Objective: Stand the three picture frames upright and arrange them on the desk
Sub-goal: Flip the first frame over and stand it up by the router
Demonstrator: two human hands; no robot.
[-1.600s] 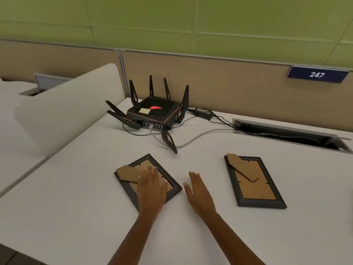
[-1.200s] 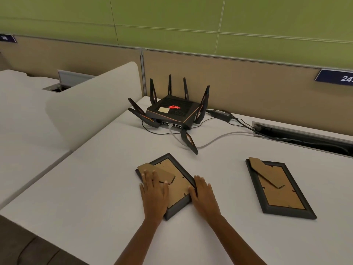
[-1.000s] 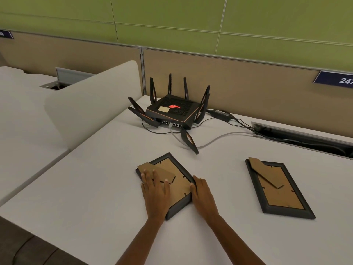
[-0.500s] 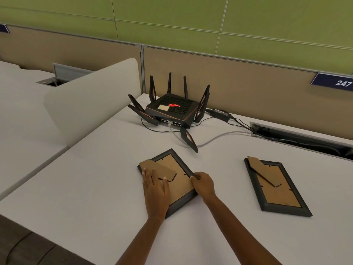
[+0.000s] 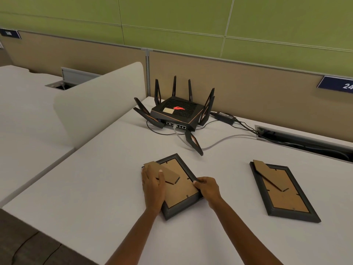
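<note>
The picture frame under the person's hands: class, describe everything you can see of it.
The picture frame lies face down and skewed on the white desk. A dark moulding surrounds brown board backing with a folded easel stand. The left hand rests flat on its left side; the right hand grips its right edge.

Matt white bench (image 5: 95, 188), smooth; both frames (image 5: 183, 205) (image 5: 298, 215) show brown cardboard backs in matt dark mouldings; the router (image 5: 177, 113) looks like black plastic.

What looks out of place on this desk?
Both picture frames lie face down, cardboard backs up: the left frame under both hands, the right frame untouched. One router antenna is splayed flat on the desk.
</note>
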